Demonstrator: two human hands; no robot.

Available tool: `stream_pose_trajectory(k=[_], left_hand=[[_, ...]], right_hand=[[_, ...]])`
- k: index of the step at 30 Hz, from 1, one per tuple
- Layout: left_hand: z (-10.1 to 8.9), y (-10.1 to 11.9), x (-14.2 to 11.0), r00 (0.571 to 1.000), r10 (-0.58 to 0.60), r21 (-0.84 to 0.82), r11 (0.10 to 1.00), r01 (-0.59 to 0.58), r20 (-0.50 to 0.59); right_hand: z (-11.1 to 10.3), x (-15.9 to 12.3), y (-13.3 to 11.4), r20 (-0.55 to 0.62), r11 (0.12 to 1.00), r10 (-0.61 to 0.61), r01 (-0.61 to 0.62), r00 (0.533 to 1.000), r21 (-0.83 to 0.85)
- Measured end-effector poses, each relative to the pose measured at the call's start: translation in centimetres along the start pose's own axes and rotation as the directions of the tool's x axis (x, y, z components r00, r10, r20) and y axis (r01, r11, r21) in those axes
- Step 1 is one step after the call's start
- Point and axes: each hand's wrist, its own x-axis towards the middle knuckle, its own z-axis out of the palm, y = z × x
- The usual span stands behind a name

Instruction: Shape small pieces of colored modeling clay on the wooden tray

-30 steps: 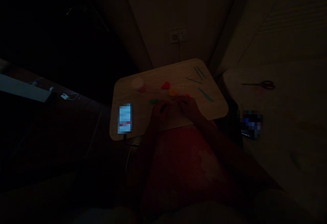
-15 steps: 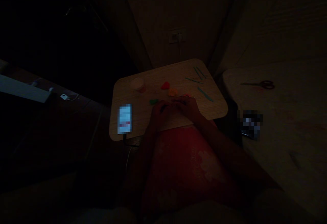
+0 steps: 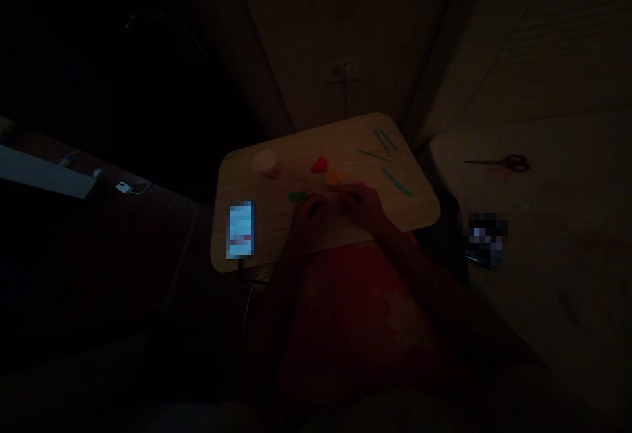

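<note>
In dim light, my left hand (image 3: 308,214) is over the near part of a small wooden table, its fingers curled. My right hand (image 3: 364,208) is close beside it, fingers bent toward the left hand and one finger reaching left. What they pinch between them, if anything, is too dark to make out. Just beyond the fingers is an orange lump (image 3: 334,177) that looks like modelling clay. A red lump (image 3: 319,165) lies behind it. A green lump (image 3: 297,196) sits by my left fingers, and a pinkish-red lump (image 3: 362,184) is partly hidden behind my right hand.
On the wooden table (image 3: 291,147) are a lidded tub (image 3: 266,164), a lit phone (image 3: 241,230) with a cable, several thin teal sticks (image 3: 374,155) and a wider teal tool (image 3: 397,182). Scissors (image 3: 511,163) and a blurred dark object (image 3: 486,241) rest on the surface to the right.
My right fingers have shifted slightly, one now stretching left along the near edge of the orange lump. My left hand has barely moved. The picture has become a little darker.
</note>
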Motion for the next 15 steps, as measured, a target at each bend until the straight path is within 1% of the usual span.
stream_pose_trajectory(k=[3,6,10,15], left_hand=[[0.01,-0.03,-0.05,1.000,0.008,0.004,1.000,-0.008,-0.005],[0.02,-0.06,-0.06,1.000,0.012,-0.019,1.000,-0.012,-0.009],[0.01,0.03,0.00,1.000,0.024,-0.020,1.000,-0.024,-0.001],[0.00,-0.04,0.01,1.000,0.018,-0.003,1.000,-0.018,-0.008]], right_hand=[[0.14,0.00,0.34,0.032,0.998,-0.018,0.016,0.999,0.061],[0.25,-0.04,0.54,0.051,0.991,-0.014,0.008,0.999,0.130],[0.25,-0.03,0.40,0.010,0.999,0.007,-0.008,1.000,0.044],[0.13,-0.06,-0.12,-0.008,0.997,0.061,-0.061,0.998,0.048]])
